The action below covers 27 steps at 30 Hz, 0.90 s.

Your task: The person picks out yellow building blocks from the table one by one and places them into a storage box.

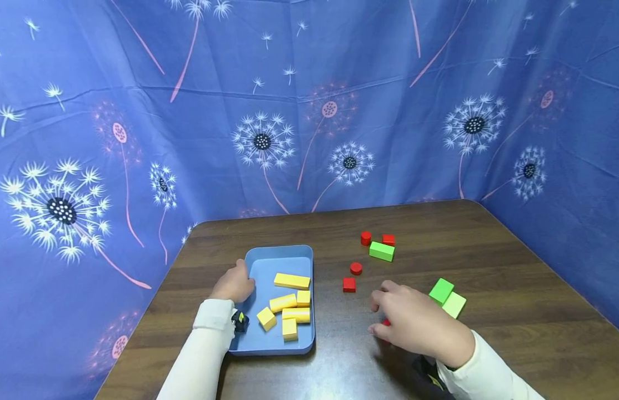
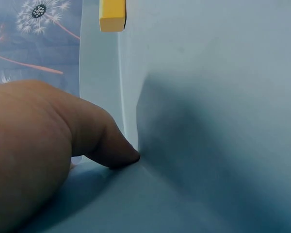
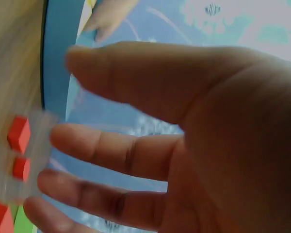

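My left hand (image 1: 234, 283) grips the left wall of a blue tray (image 1: 271, 352). In the left wrist view its thumb (image 2: 111, 143) presses on the tray's inner wall near a corner, the other fingers mostly hidden. Several yellow blocks lie in the tray, among them a long yellow bar (image 1: 291, 281) and a yellow cube (image 1: 266, 319). To the tray's right, my right hand (image 1: 414, 322) hovers over a small red block (image 1: 387, 322), mostly covered by it. Its fingers are spread, thumb apart, with nothing between them in the right wrist view.
Beyond the right hand lie a red square block (image 1: 349, 285), a red disc (image 1: 356, 269), a red cylinder (image 1: 366, 238) and another red block (image 1: 388, 239) by a green bar (image 1: 382, 251). Two green blocks (image 1: 442, 291) sit behind the right wrist. A blue dandelion cloth (image 1: 209, 166) hangs behind the wooden table (image 1: 529, 311).
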Motion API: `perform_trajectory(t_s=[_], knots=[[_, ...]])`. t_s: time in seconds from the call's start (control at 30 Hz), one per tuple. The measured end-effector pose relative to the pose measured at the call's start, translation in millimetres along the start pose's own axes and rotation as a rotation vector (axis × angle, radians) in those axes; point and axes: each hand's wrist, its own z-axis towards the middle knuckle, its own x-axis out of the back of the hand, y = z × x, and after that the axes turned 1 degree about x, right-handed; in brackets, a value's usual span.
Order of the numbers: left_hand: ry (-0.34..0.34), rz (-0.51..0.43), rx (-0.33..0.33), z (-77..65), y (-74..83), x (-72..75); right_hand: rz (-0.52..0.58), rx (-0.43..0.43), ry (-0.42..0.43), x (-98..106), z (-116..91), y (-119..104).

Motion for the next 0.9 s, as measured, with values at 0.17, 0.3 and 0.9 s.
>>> perform_trajectory(t_s=[0.17, 0.3, 0.9], knots=[[0.003, -0.008, 0.001, -2.1, -1.3, 0.1, -0.001, -0.088, -0.027, 2.3, -2.4, 17.2], [0.005, -0.006, 0.002, -5.4, 1.6, 2.1, -0.007, -0.134, -0.066, 3.2, -5.5, 28.5], [0.006, -0.018, 0.000, -6.1, 2.1, 3.4, 0.062, -0.217, -0.161, -16.5, -7.1, 53.5]])
